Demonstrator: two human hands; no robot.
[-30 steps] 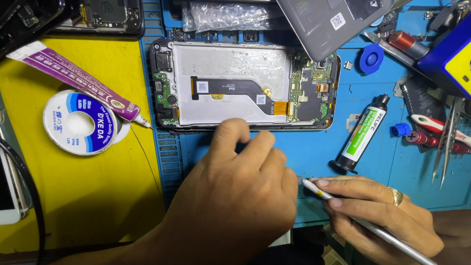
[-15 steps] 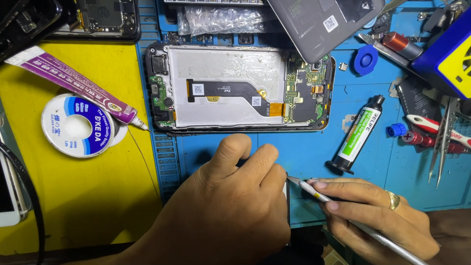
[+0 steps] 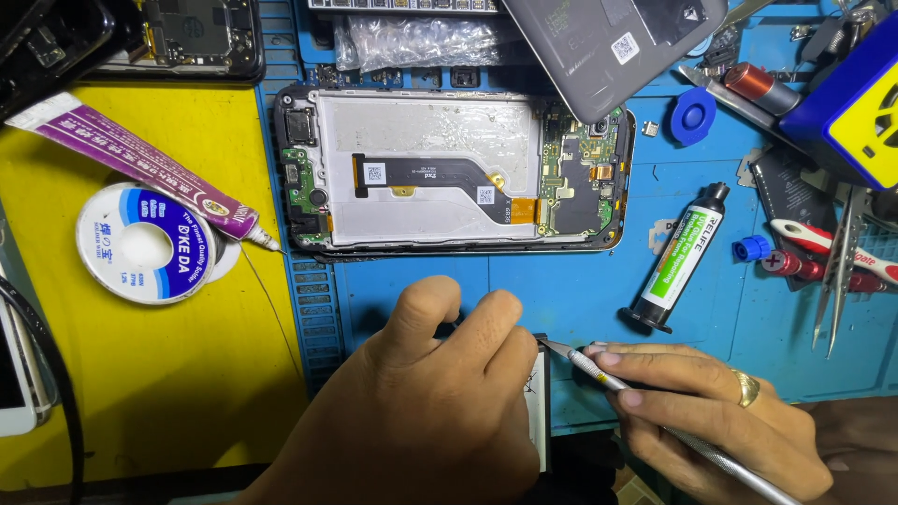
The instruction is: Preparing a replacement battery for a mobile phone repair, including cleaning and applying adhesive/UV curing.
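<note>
My left hand (image 3: 421, 411) lies palm down over a flat battery-like part (image 3: 537, 411) near the front edge of the blue mat (image 3: 580, 281), pressing it; only the part's right edge shows. In my right hand (image 3: 711, 421), which wears a ring, is a thin metal tool (image 3: 655, 421) held like a pen, with its tip against the upper right corner of that part. Above both hands lies an opened phone (image 3: 449, 168) with its back off, showing a black flex cable and green boards.
A purple glue tube (image 3: 131, 164) and a blue-and-white solder wick reel (image 3: 140, 245) lie on the yellow mat at left. A black and green adhesive bottle (image 3: 678, 257) lies right of the phone. Grey back cover (image 3: 608, 37), tweezers (image 3: 842, 271) and screwdrivers crowd the upper right.
The camera view has shifted slightly. My left hand has slid a little left and down over the part, and the tool tip in my right hand has moved in against the part's corner.
</note>
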